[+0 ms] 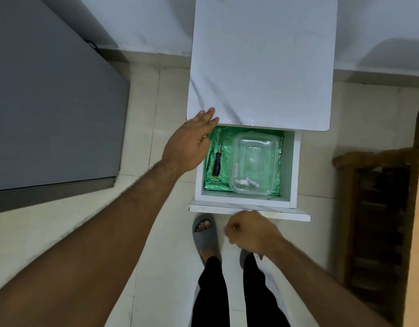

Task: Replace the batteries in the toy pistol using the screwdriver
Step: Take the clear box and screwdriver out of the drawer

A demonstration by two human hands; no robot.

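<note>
A white drawer (pixel 295 166) stands pulled out from under a white marble-patterned table top (pixel 262 67). Green foil lines its floor. On the foil lies a screwdriver (pixel 216 162) with a black and yellow handle, shaft pointing away from me. Beside it on the right sits a clear lidded plastic box (pixel 254 161) holding small white parts. My left hand (pixel 190 143) hovers flat and open over the drawer's left edge, fingertips touching the table top's corner. My right hand (pixel 248 228) is curled at the drawer's front panel; what the fingers hold is hidden. No toy pistol is in view.
A grey cabinet or appliance (pixel 50 102) fills the left side. A wooden stool or rack (pixel 378 208) stands on the right. My feet in grey slippers (pixel 205 234) rest on the pale tiled floor below the drawer front.
</note>
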